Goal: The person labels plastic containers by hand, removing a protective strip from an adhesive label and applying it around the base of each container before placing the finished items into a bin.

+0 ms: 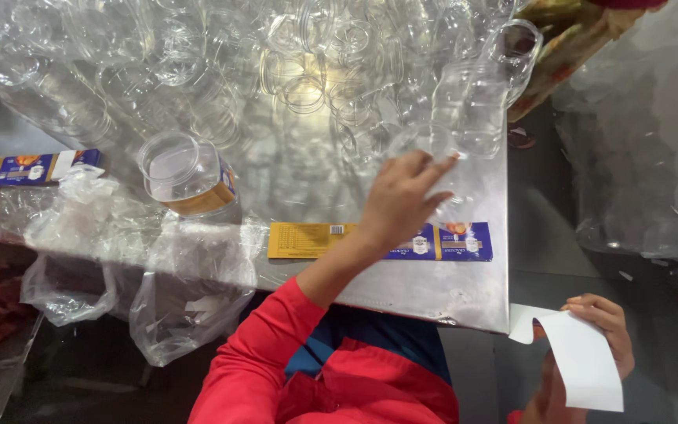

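My left hand reaches over a steel table, fingers spread, its fingertips touching the base of a clear plastic jar that lies on its side near the table's right edge. It grips nothing. Under its wrist lies a flat yellow and blue label strip. My right hand is low, off the table's right corner, and pinches a curled white sheet of backing paper. A clear jar with a label wrapped around it stands to the left, mouth up.
Several empty clear jars crowd the far half of the table. A second label strip lies at the far left. Crumpled clear plastic bags hang over the near left edge. More plastic sheeting lies on the right.
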